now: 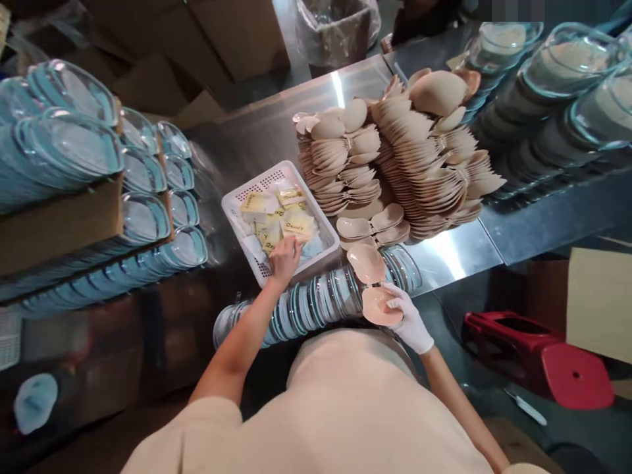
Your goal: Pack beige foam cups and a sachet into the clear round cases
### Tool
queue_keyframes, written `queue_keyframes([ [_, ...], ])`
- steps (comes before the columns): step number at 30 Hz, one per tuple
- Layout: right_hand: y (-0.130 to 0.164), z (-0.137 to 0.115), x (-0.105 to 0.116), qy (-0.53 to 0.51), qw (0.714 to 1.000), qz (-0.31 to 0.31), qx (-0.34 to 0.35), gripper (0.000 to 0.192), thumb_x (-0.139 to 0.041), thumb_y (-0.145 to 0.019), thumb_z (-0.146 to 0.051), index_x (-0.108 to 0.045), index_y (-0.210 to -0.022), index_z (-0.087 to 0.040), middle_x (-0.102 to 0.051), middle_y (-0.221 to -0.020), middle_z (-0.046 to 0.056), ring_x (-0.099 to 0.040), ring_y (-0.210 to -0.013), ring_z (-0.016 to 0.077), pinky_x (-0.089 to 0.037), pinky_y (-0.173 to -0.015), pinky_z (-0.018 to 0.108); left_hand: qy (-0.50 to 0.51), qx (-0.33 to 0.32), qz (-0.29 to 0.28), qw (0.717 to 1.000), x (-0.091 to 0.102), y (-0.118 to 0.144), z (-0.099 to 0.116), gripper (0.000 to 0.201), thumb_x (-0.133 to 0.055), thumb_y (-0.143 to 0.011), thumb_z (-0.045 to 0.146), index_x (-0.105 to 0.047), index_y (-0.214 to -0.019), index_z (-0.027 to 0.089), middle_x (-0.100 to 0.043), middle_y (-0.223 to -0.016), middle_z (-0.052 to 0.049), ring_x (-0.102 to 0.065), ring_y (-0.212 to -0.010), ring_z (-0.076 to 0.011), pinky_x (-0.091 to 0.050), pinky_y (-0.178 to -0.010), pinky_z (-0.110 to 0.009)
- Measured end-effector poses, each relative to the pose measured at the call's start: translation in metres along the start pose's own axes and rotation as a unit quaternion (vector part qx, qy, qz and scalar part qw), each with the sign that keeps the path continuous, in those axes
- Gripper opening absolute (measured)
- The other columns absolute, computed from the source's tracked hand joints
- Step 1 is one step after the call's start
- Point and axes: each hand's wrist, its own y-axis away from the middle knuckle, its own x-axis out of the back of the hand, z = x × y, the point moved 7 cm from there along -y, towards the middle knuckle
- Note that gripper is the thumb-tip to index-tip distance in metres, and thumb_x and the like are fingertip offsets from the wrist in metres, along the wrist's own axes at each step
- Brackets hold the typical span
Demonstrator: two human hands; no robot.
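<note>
My right hand (413, 324), in a white glove, holds a beige stick-on bra (366, 264) by its lower cup, the two cups joined by a small clasp. My bare left hand (285, 260) reaches into a white plastic basket (231, 205). Its fingers are bunched together at the edge of a yellow-and-white printed packet (299, 227); what they pinch, if anything, is hidden. Several similar packets lie in the basket. Right of it, more beige stick-on bras (378, 227) lie beside tall nested stacks of them (419, 171).
A row of nested clear plastic cases (311, 303) runs along the near table edge, under my forearm. More cases (74, 151) fill cardboard boxes at left; others (553, 85) stand stacked at right. A red stool (513, 336) lies on the floor at right.
</note>
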Motion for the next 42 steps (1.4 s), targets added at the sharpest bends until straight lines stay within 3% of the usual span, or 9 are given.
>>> queue_keyframes([
  [2,0.003,0.003,0.002,-0.011,1.000,-0.010,-0.019,0.023,-0.083,-0.082,-0.035,-0.067,-0.096,-0.028,-0.056,-0.154,0.007,-0.057,-0.140,0.0303,-0.047,-0.117,0.054,0.177,0.039,0.065,0.981,0.003,0.008,0.015,0.027,-0.053,-0.103,0.037,-0.070,-0.112,0.018,-0.077,-0.107,-0.012,-0.073,-0.101,-0.0260,-0.057,-0.090,-0.036],
  [5,0.007,0.010,0.007,-0.040,0.997,-0.024,-0.061,0.029,-0.083,-0.082,-0.046,-0.066,-0.096,-0.027,-0.048,-0.161,0.008,-0.054,-0.143,0.0309,-0.045,-0.119,0.055,0.396,0.043,-0.028,0.917,-0.040,0.015,0.070,0.031,-0.060,-0.100,0.045,-0.072,-0.108,0.017,-0.077,-0.095,-0.007,-0.072,-0.085,-0.0213,-0.058,-0.078,-0.032],
  [11,-0.006,0.018,0.013,-0.048,0.990,-0.029,-0.127,0.045,-0.085,-0.076,-0.061,-0.067,-0.092,-0.023,-0.031,-0.172,0.009,-0.036,-0.156,0.0351,-0.034,-0.127,0.054,0.266,-0.072,-0.157,0.948,-0.106,0.026,0.155,0.009,-0.070,-0.090,0.022,-0.077,-0.096,0.021,-0.074,-0.105,-0.008,-0.067,-0.112,-0.0272,-0.049,-0.107,-0.044],
  [16,-0.058,0.037,0.008,-0.092,0.969,0.115,-0.201,0.091,-0.082,-0.071,-0.061,-0.048,-0.146,-0.021,-0.052,-0.157,0.017,-0.057,-0.137,0.0327,-0.049,-0.116,0.050,0.400,-0.125,-0.168,0.892,-0.110,0.036,0.171,0.020,-0.063,-0.095,0.024,-0.063,-0.115,0.022,-0.067,-0.111,-0.007,-0.064,-0.104,-0.0192,-0.052,-0.101,-0.035],
  [21,-0.081,0.043,-0.008,-0.169,0.954,0.045,-0.242,0.094,-0.068,-0.079,-0.063,-0.039,-0.157,-0.020,-0.068,-0.136,0.016,-0.072,-0.109,0.0305,-0.063,-0.087,0.044,0.538,-0.011,-0.224,0.813,-0.106,0.050,0.154,0.061,-0.021,-0.107,0.067,-0.047,-0.137,0.021,-0.067,-0.118,-0.012,-0.069,-0.102,-0.0239,-0.059,-0.092,-0.043],
  [24,-0.056,0.032,-0.010,-0.118,0.961,-0.005,-0.248,0.076,-0.067,-0.082,-0.057,-0.054,-0.147,-0.021,-0.069,-0.136,0.013,-0.071,-0.112,0.0313,-0.063,-0.089,0.043,0.421,-0.105,-0.263,0.862,-0.081,0.070,0.125,0.081,-0.042,-0.094,0.083,-0.051,-0.144,0.021,-0.063,-0.140,-0.017,-0.061,-0.131,-0.0335,-0.051,-0.111,-0.052],
  [28,-0.022,0.007,-0.034,0.153,0.960,-0.026,-0.231,0.066,-0.071,-0.083,-0.041,-0.058,-0.145,-0.025,-0.067,-0.139,0.011,-0.068,-0.117,0.0333,-0.059,-0.099,0.045,0.160,-0.253,-0.316,0.900,-0.068,0.103,0.082,0.098,-0.084,-0.075,0.064,-0.049,-0.154,0.020,-0.044,-0.164,-0.018,-0.030,-0.157,-0.0412,-0.018,-0.132,-0.059],
  [36,-0.053,0.004,-0.160,0.432,0.884,-0.123,-0.128,0.048,-0.043,-0.097,-0.009,-0.057,-0.142,-0.018,-0.063,-0.131,0.022,-0.065,-0.104,0.0290,-0.057,-0.079,0.037,0.108,-0.225,-0.328,0.911,-0.093,0.108,0.058,0.130,-0.090,-0.063,0.043,-0.018,-0.168,0.015,-0.036,-0.168,-0.021,-0.035,-0.155,-0.0394,-0.033,-0.127,-0.053],
  [42,-0.037,0.019,-0.123,0.374,0.925,0.013,0.066,0.034,-0.056,-0.095,-0.027,-0.061,-0.127,-0.018,-0.053,-0.149,0.018,-0.047,-0.141,0.0333,-0.040,-0.116,0.055,0.116,-0.217,-0.317,0.916,-0.090,0.107,0.055,0.129,-0.087,-0.066,0.047,-0.016,-0.168,0.016,-0.037,-0.168,-0.019,-0.037,-0.155,-0.0390,-0.034,-0.127,-0.051],
])
